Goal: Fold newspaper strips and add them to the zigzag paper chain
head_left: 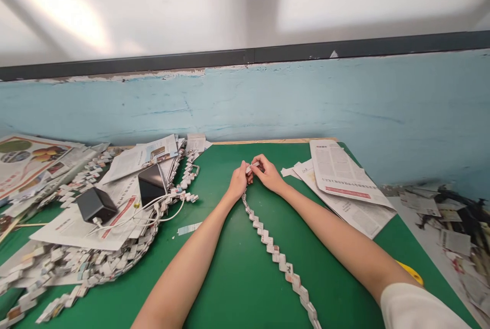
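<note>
A zigzag chain of folded newspaper links point(282, 262) runs from the front edge of the view up the green table to my hands. My left hand point(239, 181) is closed round the chain's far end. Beside it, my right hand point(267, 173) pinches a small folded strip of white paper point(252, 166) that sits between both hands. The fingertips hide just how the strip meets the chain.
On the green table point(229, 288), newspaper sheets point(344, 175) lie at the right, near a yellow object point(410, 272). At the left are piled paper chains point(103, 265), a phone point(152, 184), a black box point(95, 205) with a white cable, and more newspapers. A blue wall stands behind.
</note>
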Action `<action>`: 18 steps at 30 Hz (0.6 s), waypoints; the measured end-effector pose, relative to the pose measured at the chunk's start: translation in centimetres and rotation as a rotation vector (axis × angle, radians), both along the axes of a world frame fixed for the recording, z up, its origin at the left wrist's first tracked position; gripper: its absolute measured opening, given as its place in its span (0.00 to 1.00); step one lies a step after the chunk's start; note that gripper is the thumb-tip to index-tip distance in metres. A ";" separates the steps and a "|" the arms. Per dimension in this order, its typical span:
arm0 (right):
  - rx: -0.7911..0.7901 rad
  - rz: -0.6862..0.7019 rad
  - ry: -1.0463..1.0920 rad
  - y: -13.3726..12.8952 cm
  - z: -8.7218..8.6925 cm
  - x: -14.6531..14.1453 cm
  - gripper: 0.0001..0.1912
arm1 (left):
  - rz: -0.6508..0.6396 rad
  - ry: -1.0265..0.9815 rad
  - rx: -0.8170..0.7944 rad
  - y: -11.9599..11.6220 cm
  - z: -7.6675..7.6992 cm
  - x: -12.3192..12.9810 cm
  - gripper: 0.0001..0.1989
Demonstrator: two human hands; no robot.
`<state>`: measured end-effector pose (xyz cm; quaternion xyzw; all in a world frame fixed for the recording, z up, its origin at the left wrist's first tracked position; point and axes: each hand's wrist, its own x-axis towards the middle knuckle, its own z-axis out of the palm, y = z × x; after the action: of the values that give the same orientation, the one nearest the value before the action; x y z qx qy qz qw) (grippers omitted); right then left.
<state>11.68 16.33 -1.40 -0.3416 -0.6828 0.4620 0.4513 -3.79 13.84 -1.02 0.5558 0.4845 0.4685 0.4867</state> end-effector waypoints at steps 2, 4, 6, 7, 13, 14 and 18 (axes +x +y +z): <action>-0.065 0.023 0.030 0.0 0.0 0.0 0.15 | 0.000 0.014 0.014 -0.1 0.1 0.0 0.34; -0.118 0.051 0.068 0.1 0.1 0.0 0.16 | -0.003 0.037 0.034 -0.1 0.2 0.0 0.34; -0.146 0.069 0.099 0.3 0.1 0.0 0.17 | -0.006 0.069 0.051 -0.1 0.2 0.0 0.34; -0.146 0.068 0.108 0.4 0.0 0.0 0.17 | -0.007 0.084 0.053 0.0 0.2 0.0 0.34; -0.110 0.048 0.126 0.9 -0.2 0.2 0.17 | -0.001 0.086 0.056 0.0 0.2 0.0 0.30; -0.112 0.052 0.123 0.9 -0.2 0.3 0.17 | 0.001 0.080 0.054 0.0 0.2 0.0 0.30; -0.118 0.034 0.123 0.8 0.1 0.3 0.19 | 0.035 0.055 0.033 -0.1 0.5 0.1 0.28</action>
<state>12.00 17.11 -1.33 -0.3271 -0.6310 0.5292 0.4635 -3.70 13.75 -0.47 0.5678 0.4995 0.4693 0.4559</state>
